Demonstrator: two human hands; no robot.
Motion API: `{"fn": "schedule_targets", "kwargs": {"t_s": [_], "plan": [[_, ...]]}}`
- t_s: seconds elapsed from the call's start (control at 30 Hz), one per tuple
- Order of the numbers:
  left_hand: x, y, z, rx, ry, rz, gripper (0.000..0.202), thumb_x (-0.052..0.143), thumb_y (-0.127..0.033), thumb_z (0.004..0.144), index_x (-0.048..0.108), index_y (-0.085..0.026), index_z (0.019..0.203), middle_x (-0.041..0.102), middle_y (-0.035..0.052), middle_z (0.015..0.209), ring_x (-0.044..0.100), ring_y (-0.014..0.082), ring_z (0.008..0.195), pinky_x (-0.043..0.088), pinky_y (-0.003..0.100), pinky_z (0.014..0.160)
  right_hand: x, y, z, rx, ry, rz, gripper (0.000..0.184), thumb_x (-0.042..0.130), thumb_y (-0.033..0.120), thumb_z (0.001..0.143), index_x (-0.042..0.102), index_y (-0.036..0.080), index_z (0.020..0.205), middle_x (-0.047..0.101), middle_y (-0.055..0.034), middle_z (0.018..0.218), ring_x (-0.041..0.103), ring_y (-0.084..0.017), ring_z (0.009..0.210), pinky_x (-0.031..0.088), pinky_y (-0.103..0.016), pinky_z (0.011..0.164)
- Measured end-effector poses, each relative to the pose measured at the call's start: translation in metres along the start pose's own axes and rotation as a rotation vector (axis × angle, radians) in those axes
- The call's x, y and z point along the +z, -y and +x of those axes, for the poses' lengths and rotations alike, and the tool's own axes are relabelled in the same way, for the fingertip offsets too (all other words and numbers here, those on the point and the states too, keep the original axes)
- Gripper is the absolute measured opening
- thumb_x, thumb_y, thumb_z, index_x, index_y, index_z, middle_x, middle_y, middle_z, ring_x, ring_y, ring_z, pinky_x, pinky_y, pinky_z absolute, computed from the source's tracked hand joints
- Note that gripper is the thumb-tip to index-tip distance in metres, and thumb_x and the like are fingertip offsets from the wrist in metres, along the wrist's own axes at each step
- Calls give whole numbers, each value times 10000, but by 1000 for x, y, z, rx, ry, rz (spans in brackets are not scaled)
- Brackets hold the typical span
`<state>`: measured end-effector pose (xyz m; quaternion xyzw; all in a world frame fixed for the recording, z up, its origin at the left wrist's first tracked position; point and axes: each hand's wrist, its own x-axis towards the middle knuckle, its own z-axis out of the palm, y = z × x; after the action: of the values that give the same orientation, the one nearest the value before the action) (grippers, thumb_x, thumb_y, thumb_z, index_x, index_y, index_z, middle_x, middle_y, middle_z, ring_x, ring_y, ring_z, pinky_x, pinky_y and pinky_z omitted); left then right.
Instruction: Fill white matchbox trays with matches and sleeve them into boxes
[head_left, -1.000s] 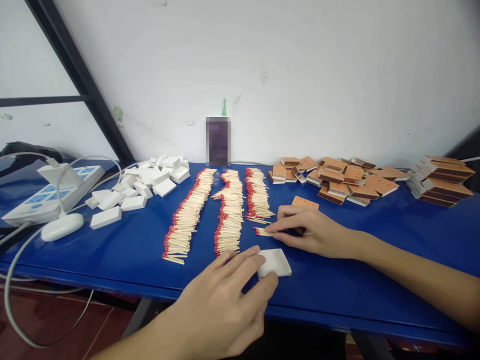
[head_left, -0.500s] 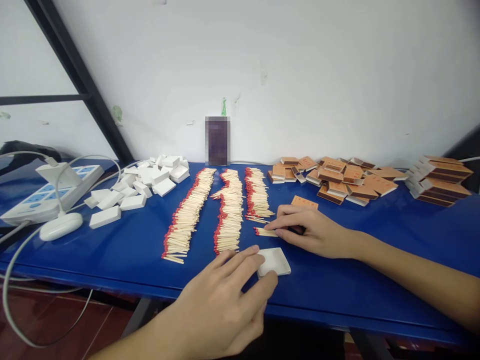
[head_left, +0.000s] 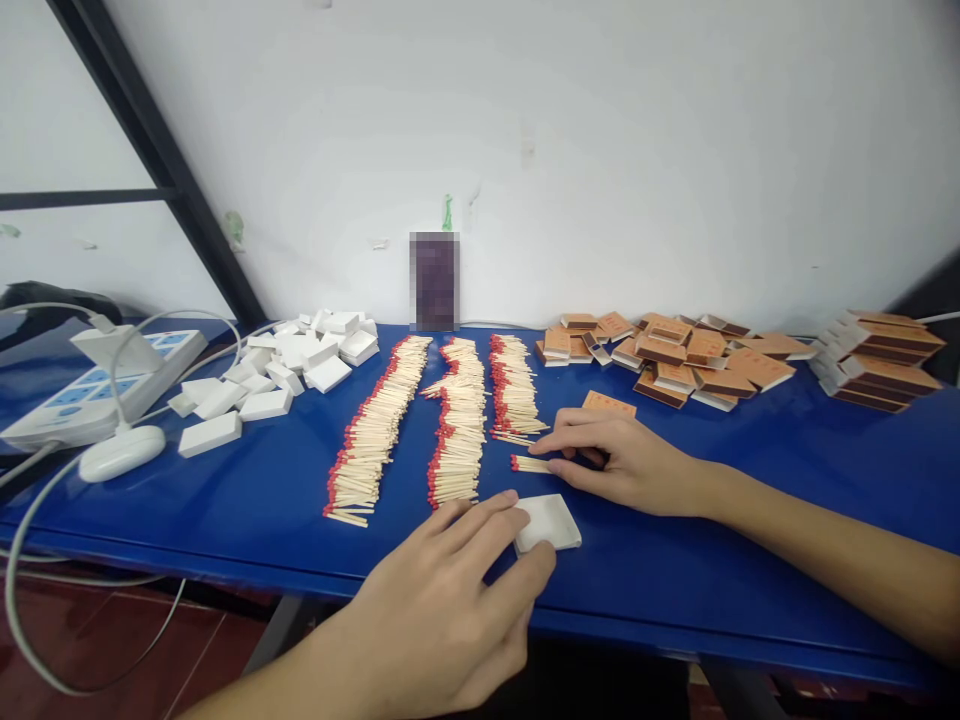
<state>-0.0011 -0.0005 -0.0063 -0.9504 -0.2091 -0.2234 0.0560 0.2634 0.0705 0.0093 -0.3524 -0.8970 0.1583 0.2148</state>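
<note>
- Power strip (head_left: 105, 390): far left of open tray (head_left: 553, 522); cut off at frame edge.
- White box pieces (head_left: 289, 365): piled back-left of tray, overlapping, can't count.
- Three match rows (head_left: 454, 430): behind/left of tray; middle row's near end partly behind left hand.
- Pixelated dark panel (head_left: 434, 282): behind tray, against wall; unreadable.
- Left hand (head_left: 450, 600): palm down, fingers bent over tray's left and near edges, hiding them; touching, can't tell if gripping. Thumb mostly tucked under.
- Small match bunch (head_left: 529, 464): just behind tray; right ends hidden by right hand (head_left: 615, 460).
- Right hand: thumb and index flank bunch, other fingers curled; can't tell if pinched.
- Orange sleeves (head_left: 675, 355): back-right of tray, overlapping.
</note>
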Motion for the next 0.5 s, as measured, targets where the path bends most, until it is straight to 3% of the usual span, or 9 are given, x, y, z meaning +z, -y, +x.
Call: {"fn": "schedule_targets", "kwargs": {"t_s": [0.5], "plan": [[-1,0,1,31,-8,-3,325,527,-191,905,595,-136,1218,639,127,1205,561,300,1261,511,420,1009,2,8,0,-12,19,-58,282,541,375,971,761,218,1053,562,-27,744,523,-130,625,390,-255,562]]}}
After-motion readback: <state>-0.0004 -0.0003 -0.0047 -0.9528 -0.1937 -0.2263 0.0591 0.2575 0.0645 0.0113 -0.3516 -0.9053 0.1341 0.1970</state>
